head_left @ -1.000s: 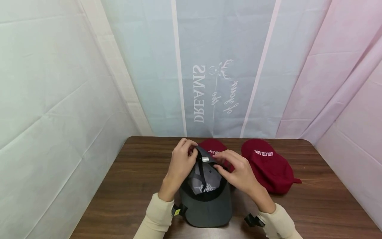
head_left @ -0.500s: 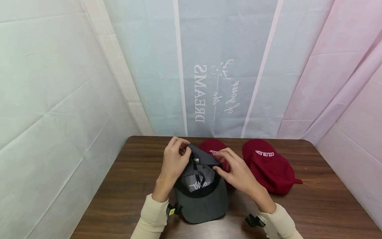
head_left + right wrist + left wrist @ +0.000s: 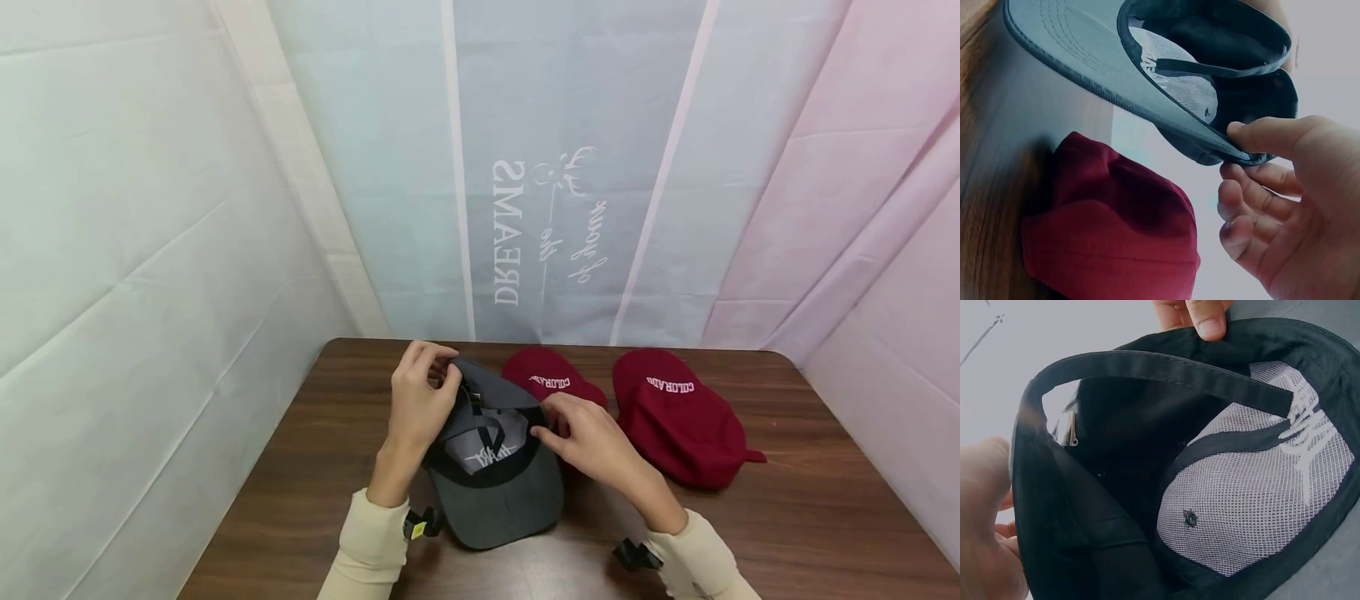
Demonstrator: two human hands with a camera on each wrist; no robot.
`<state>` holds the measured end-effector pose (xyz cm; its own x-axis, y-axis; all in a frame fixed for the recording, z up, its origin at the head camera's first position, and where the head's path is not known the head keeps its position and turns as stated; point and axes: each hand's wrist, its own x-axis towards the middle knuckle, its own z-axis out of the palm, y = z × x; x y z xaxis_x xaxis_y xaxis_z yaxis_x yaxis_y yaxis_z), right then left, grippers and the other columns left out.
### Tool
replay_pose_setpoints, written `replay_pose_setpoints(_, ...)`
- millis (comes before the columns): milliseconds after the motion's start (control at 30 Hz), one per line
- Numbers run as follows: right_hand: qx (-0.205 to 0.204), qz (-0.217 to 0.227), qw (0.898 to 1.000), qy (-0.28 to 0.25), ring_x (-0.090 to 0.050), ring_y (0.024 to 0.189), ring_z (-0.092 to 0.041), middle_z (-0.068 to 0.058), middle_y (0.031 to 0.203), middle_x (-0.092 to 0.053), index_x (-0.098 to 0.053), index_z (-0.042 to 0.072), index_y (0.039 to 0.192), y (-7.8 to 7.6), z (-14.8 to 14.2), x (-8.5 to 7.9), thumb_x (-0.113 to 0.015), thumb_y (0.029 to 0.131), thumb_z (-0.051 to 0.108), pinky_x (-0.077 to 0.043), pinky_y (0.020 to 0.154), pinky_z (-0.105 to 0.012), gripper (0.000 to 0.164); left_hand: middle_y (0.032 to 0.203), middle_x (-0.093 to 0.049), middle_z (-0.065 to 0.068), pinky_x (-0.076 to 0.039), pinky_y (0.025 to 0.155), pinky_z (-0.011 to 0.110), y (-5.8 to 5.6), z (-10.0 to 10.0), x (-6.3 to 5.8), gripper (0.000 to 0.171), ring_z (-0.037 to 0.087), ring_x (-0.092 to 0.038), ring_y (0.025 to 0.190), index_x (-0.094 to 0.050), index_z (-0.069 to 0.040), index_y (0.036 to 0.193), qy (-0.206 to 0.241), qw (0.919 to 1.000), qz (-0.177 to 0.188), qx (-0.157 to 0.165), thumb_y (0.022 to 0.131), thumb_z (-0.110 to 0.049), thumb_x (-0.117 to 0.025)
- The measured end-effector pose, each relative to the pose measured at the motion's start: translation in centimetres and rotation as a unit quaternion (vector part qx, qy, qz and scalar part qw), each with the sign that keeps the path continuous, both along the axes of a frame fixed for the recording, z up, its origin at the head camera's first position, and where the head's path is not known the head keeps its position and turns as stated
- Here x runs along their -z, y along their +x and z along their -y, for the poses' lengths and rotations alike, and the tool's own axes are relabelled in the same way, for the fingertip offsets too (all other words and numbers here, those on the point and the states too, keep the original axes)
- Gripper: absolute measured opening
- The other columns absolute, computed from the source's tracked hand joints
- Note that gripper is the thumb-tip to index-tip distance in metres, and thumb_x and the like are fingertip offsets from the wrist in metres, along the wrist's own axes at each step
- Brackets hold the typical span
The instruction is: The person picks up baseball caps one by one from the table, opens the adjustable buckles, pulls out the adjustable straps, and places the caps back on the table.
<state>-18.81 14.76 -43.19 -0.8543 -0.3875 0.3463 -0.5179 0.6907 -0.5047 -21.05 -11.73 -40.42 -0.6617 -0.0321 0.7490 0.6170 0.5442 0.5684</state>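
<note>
A dark grey baseball cap is held upside down over the table, its brim toward the person and its inside facing up. My left hand grips the back edge, near the adjusting strap and its metal buckle. White lettering shows through the light mesh lining. On the opposite side, my right hand pinches the rim between thumb and index finger; its other fingers are loosely bent in the right wrist view. The strap's free end hangs across the opening.
Two red caps lettered COLORADO lie behind and to the right: a partly covered cap near the back edge, and another cap farther right. The brown wooden table meets cloth-draped walls at the back and sides.
Both hands and the grey cap have moved left, the left hand farther. The cap has tilted, its back is spread wider, and more of the nearer red cap shows.
</note>
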Motion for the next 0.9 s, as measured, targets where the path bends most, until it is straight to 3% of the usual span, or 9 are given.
replay_pose_setpoints(267,-0.008,-0.005,1.0,0.005,-0.05,0.063,0.003,0.016,0.073,-0.058,-0.069,0.025,0.089,-0.5,0.7,-0.2,-0.088,0.088,0.025,-0.047,0.06,-0.021,0.019,0.101,-0.065,0.012,-0.06,0.069,0.035,0.1,1.4,-0.1,0.016,0.02,-0.068,0.08,-0.077,-0.001,0.103,-0.001,0.9995,-0.026,-0.016,0.092,0.008,-0.069)
replay_pose_setpoints(567,-0.039,-0.014,0.999,-0.023,-0.051,0.061,0.005,0.014,0.071,-0.064,-0.073,0.022,0.086,-1.0,1.8,-0.7,-0.087,0.089,0.018,-0.049,0.061,-0.021,0.015,0.102,-0.067,0.013,-0.062,0.073,0.03,0.3,3.1,-0.1,0.02,0.02,-0.068,0.081,-0.076,-0.001,0.104,0.016,0.9981,-0.055,-0.023,0.09,0.012,-0.068)
replay_pose_setpoints(900,-0.07,-0.039,0.997,-0.022,-0.06,0.069,0.002,0.005,0.084,-0.073,-0.077,0.015,0.096,-1.8,2.6,-2.3,-0.083,0.091,0.012,-0.054,0.066,-0.022,0.009,0.101,-0.068,0.016,-0.059,0.076,0.023,0.9,4.1,-1.9,0.021,0.024,-0.068,0.085,-0.074,0.0,0.103,0.031,0.9945,-0.097,-0.024,0.089,0.015,-0.07)
